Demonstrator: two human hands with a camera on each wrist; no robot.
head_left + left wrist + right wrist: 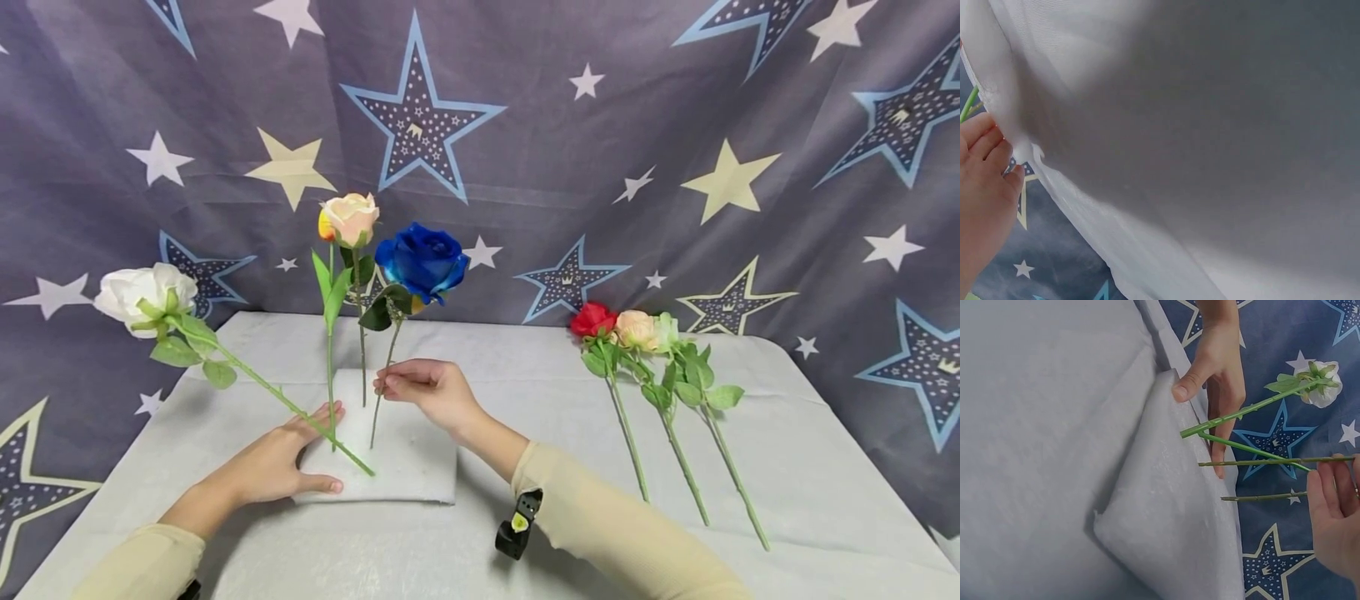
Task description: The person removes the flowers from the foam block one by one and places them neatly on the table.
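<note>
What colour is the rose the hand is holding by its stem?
The rose pinched by the right hand is deep blue, clearest in the head view.

The white foam block (pixel 405 467) looks matt and finely grainy, a soft-edged slab. A pale grey cloth (pixel 787 467) covers the worktop, matt and faintly woven, lying in loose folds. The blue rose (pixel 422 260) has petals of fabric with a slight satin sheen; the white rose (pixel 142 293) and peach rose (pixel 351 218) look duller, like soft cloth. Their stems are smooth green plastic, faintly glossy. The backdrop (pixel 675 125) is thin printed cloth, matt and creased. The sleeves (pixel 600 525) are smooth, close-knit beige fabric
</note>
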